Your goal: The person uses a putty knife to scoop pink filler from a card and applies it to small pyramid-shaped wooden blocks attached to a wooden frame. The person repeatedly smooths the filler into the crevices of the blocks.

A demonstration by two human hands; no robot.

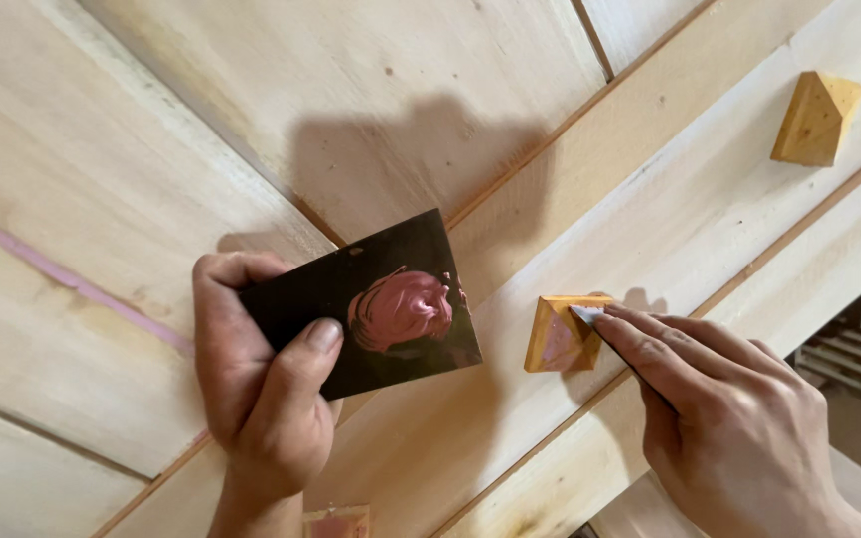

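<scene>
Pink putty (401, 307), a swirled dab, sits on the dark card (366, 304) I see pinched in the left hand (256, 384): thumb on top, fingers curled behind its left edge, card tilted. Right hand (724, 418) is closed narrow around a thin scraper blade (586, 315); only the pale tip shows, handle hidden under the fingers. Tip touches the top of the small wooden pyramid block (560, 335), which has a pinkish smear on its near face. That block sits on a pale diagonal wooden rail (690, 224). A second pyramid block (816, 118) sits far right on the same rail, well apart. Flat planks (132, 149) fill the left side, one with a pink streak (62, 274).

Risks, my read: the card tilts, so the dab could slide off onto the planks. Pushing hard with the blade could knock the block loose or gouge it, if it isn't fixed; I can't tell. Excess filler may smear onto the rail.
</scene>
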